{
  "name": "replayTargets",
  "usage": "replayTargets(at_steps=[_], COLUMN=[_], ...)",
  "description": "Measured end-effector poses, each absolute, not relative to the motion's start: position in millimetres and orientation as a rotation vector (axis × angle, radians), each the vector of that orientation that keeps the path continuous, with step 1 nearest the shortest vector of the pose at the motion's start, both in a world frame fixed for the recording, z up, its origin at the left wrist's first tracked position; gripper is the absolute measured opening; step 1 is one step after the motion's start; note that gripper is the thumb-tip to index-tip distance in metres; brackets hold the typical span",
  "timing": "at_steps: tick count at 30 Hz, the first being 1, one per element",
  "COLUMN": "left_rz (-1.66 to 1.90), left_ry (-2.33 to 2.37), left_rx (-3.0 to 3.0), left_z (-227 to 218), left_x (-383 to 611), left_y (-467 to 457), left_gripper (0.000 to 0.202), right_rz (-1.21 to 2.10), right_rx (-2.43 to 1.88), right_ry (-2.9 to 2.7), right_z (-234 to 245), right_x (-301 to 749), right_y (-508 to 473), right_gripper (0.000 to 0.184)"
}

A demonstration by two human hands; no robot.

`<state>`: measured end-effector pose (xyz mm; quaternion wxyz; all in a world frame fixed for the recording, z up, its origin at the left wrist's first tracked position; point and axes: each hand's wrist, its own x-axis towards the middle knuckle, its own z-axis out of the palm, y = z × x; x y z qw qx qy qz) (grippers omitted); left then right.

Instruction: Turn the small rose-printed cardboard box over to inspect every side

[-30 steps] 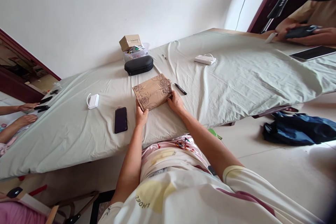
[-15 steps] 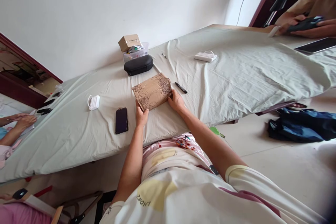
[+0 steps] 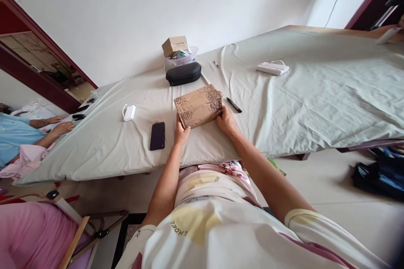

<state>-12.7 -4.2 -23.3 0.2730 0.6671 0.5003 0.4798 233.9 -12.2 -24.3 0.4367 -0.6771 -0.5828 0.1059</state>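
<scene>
Box (image 3: 198,107), oblong, of plain brown cardboard. Dark, looping scrawls, each coiled like a rosette, cluster toward the ends of the upper face; the band between them is largely bare, with a faint sheen. The box is closed and lies broad face up, its long axis slanting so that the right end sits farther from the wearer than the left. The left grip (image 3: 182,133) holds the near left corner, the right grip (image 3: 227,121) the right end. Whether the underside touches the tabletop (image 3: 303,105) cannot be told.
</scene>
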Motion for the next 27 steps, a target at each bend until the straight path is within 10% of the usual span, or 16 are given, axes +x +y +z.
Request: replayTargets(at_steps=[27], left_rz=[1.811], left_ry=[1.366], left_rx=[1.664], left_z=[-20], left_x=[-23], left_y=[-8], left_gripper=[0.057], right_rz=[0.168], right_rx=[-1.231], right_ry=[-1.206], right_z=[0], right_x=[224], right_y=[-34], right_gripper=[0.047])
